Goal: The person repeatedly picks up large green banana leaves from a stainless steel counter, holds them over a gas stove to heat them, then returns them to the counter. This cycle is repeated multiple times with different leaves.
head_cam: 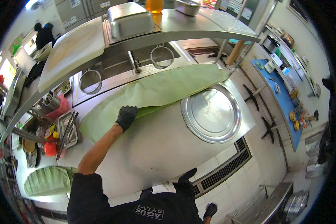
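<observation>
My left hand (127, 118), in a black glove, grips the near edge of a long banana leaf (156, 89) at the left part of its span. The leaf lies across the steel worktable (156, 148), its pale side up, and a darker green layer shows under the lifted edge. At its right end the leaf slightly overlaps a round metal tray (212, 113) with an embossed motif. My right hand (210, 210), also gloved in black, hangs low beside my body, off the table; its fingers are too small to make out.
A steel shelf (182, 28) spans the far side, bearing a cutting board (75, 47) and a steel pan (130, 21). Two round strainers (162, 57) stand behind the leaf. Left are a metal tray with tongs (67, 131) and another folded leaf (49, 181). A floor drain grate (224, 165) runs below.
</observation>
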Demonstrator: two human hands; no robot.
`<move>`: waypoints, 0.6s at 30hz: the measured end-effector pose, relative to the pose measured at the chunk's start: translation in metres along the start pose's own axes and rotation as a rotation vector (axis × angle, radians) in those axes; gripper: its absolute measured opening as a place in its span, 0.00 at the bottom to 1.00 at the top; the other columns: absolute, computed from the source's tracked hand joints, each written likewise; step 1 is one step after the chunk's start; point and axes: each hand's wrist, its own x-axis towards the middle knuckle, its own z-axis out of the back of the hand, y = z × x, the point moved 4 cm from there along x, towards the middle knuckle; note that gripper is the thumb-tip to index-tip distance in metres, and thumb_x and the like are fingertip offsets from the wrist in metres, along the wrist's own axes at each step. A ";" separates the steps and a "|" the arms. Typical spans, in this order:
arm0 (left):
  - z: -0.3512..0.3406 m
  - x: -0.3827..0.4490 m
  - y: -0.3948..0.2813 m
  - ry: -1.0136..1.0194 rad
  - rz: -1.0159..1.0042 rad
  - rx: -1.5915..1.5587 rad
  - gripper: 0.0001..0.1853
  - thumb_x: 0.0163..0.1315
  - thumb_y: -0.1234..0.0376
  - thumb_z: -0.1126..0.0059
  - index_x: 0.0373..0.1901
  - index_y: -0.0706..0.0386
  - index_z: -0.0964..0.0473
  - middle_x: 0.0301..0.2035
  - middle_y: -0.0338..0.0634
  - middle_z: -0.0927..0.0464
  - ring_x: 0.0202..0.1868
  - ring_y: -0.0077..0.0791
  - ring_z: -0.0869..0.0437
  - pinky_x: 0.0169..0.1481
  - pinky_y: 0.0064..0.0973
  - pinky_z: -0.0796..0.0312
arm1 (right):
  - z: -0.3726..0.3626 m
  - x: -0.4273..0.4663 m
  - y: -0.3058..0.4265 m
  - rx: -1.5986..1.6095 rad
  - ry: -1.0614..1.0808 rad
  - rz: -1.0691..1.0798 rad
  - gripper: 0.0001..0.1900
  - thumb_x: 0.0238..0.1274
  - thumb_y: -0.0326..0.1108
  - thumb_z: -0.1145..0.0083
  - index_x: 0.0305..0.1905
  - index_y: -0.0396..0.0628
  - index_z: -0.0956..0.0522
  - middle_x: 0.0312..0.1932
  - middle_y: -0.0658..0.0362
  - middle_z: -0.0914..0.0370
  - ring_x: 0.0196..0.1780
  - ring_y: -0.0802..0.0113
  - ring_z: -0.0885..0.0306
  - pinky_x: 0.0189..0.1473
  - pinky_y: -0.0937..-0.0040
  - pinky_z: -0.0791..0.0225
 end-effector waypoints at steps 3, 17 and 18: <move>0.059 -0.005 -0.057 -0.078 -0.076 0.063 0.04 0.46 0.70 0.52 0.26 0.56 0.30 0.23 0.43 0.30 0.30 0.36 0.26 0.32 0.33 0.34 | -0.066 0.077 0.120 -0.022 0.134 0.217 0.03 0.60 0.27 0.54 0.35 0.43 0.29 0.27 0.61 0.28 0.28 0.74 0.32 0.29 0.75 0.37; 0.049 -0.263 -0.270 0.219 1.195 -0.337 0.27 0.47 0.62 0.36 0.51 0.58 0.31 0.53 0.57 0.34 0.55 0.52 0.34 0.54 0.42 0.35 | -0.463 0.231 0.372 -0.236 0.779 0.500 0.21 0.55 0.35 0.43 0.53 0.44 0.34 0.40 0.56 0.29 0.39 0.67 0.30 0.41 0.70 0.35; 0.041 -0.270 -0.277 0.102 1.292 -0.234 0.29 0.47 0.61 0.36 0.52 0.61 0.32 0.54 0.59 0.36 0.55 0.53 0.34 0.54 0.42 0.35 | -0.485 0.236 0.364 -0.337 0.754 0.430 0.25 0.53 0.38 0.41 0.54 0.44 0.36 0.43 0.51 0.30 0.45 0.59 0.31 0.50 0.64 0.38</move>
